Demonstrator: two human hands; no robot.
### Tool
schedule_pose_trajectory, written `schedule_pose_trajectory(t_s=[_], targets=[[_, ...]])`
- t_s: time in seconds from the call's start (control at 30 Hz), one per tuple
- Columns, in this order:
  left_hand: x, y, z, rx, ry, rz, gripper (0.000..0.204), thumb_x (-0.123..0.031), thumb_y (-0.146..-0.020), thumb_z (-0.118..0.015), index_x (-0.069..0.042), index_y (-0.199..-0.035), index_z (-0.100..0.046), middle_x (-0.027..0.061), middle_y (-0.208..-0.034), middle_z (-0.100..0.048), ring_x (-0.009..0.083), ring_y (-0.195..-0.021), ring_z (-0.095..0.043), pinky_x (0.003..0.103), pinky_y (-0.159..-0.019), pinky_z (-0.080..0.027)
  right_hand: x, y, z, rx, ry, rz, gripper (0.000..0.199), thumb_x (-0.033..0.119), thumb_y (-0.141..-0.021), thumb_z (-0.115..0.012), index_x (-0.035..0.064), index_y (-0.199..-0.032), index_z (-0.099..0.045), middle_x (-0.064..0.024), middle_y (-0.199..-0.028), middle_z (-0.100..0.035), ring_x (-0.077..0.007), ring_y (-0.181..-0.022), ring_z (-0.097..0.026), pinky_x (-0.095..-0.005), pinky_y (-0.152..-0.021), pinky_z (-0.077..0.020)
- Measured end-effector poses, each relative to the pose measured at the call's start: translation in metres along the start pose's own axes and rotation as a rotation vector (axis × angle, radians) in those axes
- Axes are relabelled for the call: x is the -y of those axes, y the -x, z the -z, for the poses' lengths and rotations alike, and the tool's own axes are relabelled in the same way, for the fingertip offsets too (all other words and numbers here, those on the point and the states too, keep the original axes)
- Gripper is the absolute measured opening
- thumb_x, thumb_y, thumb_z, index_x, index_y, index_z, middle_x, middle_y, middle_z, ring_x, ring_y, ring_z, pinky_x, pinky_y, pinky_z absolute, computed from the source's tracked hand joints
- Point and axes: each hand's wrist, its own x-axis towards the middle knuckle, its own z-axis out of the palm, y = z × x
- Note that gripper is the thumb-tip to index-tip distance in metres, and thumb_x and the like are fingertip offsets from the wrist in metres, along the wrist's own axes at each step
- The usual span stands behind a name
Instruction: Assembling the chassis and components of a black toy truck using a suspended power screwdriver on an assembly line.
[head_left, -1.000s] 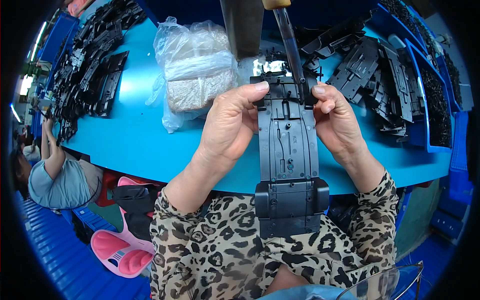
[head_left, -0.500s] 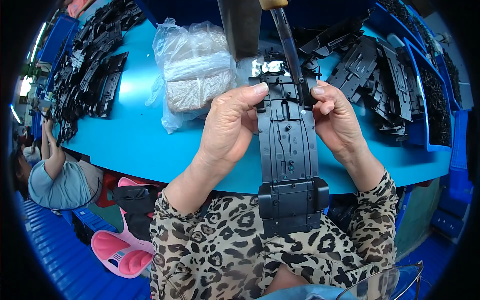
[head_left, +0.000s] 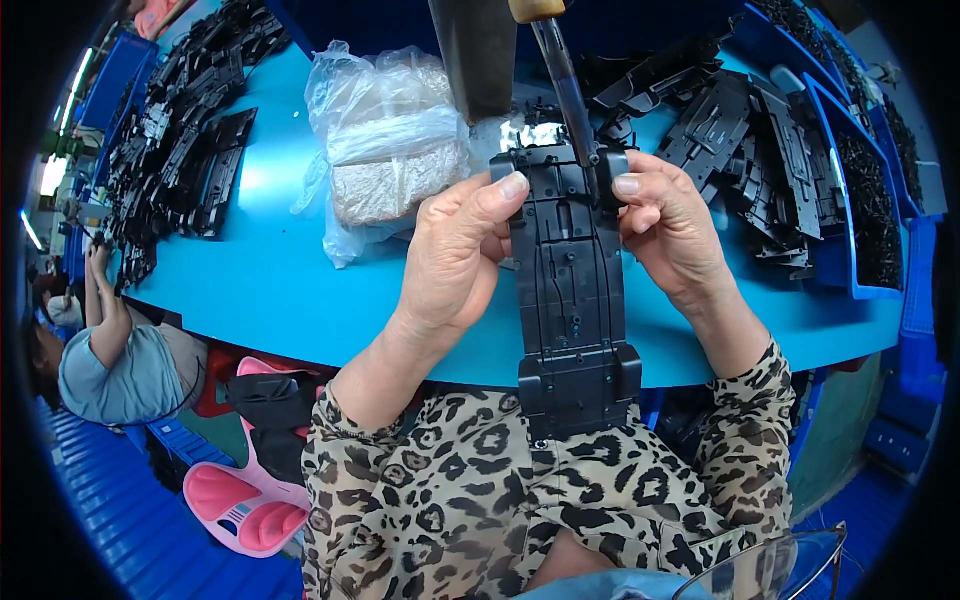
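A long black moulded plastic chassis plate [head_left: 574, 280] lies lengthwise before me, its near end over my lap and its far end above the blue table. My left hand [head_left: 448, 245] grips its far left corner, thumb on top and fingers mostly hidden underneath. At the far right corner, my right hand [head_left: 678, 225] pinches the raised side piece with thumb and curled fingers. Between my hands, a slender dark rod [head_left: 562, 88] with a yellowish top end slants down to the plate's far part. Whether its tip touches the plate is hard to tell.
A clear plastic-wrapped bundle [head_left: 395, 150] sits left of my hands. Black plastic parts [head_left: 215, 170] pile up at far left, with more black panels [head_left: 715, 130] at right. Blue bins [head_left: 870, 220] of small black pieces stand at the right edge. A grey metal post [head_left: 477, 60] rises ahead.
The chassis plate has shifted slightly left, and its near end has drawn away from my body. Both hands keep their grip and moved slightly with it.
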Motion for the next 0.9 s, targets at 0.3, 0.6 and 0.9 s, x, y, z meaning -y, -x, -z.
schedule_pose_trajectory(t_s=[0.3,0.6,0.9], targets=[[0.013,0.000,0.013,0.095,0.180,0.100,0.024,-0.022,-0.083,-0.048,0.000,-0.091,-0.055,0.0075,-0.084,-0.059,0.0133,-0.073,-0.057,0.027,-0.064,-0.047,-0.007,-0.001,0.009,-0.039,0.034,-0.038,0.012,0.013,-0.074,-0.059,0.0037,-0.080,-0.055,0.0048,-0.061,-0.051,-0.0027,-0.049,-0.049,-0.0176,-0.046,-0.0382],[0.021,0.014,0.002,0.100,0.082,0.205,0.023,-0.022,-0.083,-0.049,0.000,-0.090,-0.054,0.0070,-0.083,-0.059,0.0142,-0.072,-0.057,0.029,-0.067,-0.047,-0.013,0.012,0.025,-0.049,0.008,-0.066,0.006,0.011,-0.075,-0.056,0.0057,-0.072,-0.055,0.0050,-0.060,-0.049,-0.0032,-0.048,-0.046,-0.0175,-0.042,-0.0362],[0.026,0.015,-0.007,0.138,0.048,0.198,0.023,-0.021,-0.081,-0.053,0.000,-0.091,-0.053,0.0061,-0.084,-0.058,0.0117,-0.071,-0.056,0.027,-0.066,-0.048,-0.008,0.025,0.025,-0.100,-0.041,0.023,0.007,0.009,-0.073,-0.056,0.0024,-0.076,-0.056,0.0062,-0.062,-0.048,0.0015,-0.048,-0.040,-0.0122,-0.047,-0.0341]])
